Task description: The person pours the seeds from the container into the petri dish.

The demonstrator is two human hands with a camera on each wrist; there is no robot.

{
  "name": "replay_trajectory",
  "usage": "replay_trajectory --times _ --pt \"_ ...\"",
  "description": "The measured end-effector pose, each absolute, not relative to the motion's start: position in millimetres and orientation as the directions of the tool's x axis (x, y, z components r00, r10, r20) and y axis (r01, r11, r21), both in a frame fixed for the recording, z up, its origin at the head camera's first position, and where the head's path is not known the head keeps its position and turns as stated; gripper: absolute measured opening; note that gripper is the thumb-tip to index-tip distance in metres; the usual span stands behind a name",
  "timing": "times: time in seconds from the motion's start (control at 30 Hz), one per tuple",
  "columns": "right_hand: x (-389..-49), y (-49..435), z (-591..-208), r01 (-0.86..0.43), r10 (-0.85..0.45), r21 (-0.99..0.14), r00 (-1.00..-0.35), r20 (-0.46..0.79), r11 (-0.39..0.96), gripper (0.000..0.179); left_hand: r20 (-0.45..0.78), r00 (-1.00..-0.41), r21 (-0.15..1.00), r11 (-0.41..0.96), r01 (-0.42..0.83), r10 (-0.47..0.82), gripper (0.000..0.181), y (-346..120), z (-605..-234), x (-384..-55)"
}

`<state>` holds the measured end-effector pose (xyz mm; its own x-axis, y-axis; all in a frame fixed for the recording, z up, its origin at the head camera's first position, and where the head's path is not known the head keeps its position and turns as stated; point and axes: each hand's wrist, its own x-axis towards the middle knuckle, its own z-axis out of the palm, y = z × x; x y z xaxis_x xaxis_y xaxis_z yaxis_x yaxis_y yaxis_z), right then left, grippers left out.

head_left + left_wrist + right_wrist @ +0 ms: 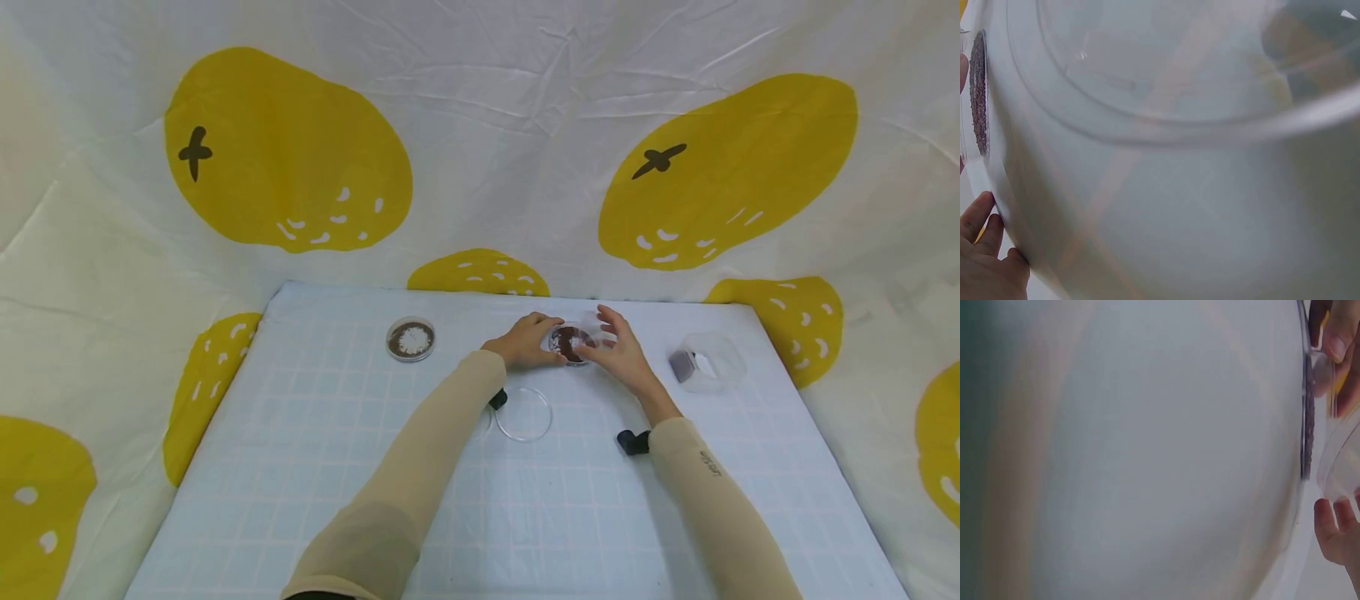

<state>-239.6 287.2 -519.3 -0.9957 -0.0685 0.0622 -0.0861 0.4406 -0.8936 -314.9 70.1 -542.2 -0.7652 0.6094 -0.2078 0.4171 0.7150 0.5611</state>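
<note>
Now I see both hands meeting at one small round dish (574,364), which lies on the table (300,467) toward its far edge, a little right of the middle. Inside it are dark brown grains (573,337) and some white matter. The left hand (527,342) is at the left side of this dish, with thumb and finger spread about the rim; whether they press on it, I cannot tell. The grip of the right hand (617,350) is closed on a transparent round piece (1342,464), which stands tilted by the right side of the dish.

Farther left on the table is a second dish (411,359), also with brown and white contents. Nearer to the person, beside the left sleeve (408,467), lies a transparent ring-shaped piece (523,414). At the right there is a transparent container (722,367), with something dark at its left side. Behind hangs white cloth (495,167) printed with yellow fruits (292,158).
</note>
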Motion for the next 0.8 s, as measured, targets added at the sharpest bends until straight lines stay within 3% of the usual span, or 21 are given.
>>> replay_trajectory --times 0.8 --pt "-248.4 274.3 -517.6 -0.152 -0.126 -0.746 -0.988 0.092 0.648 0.099 -0.178 -0.738 0.528 0.695 0.487 0.652 0.096 67.2 -537.0 -314.3"
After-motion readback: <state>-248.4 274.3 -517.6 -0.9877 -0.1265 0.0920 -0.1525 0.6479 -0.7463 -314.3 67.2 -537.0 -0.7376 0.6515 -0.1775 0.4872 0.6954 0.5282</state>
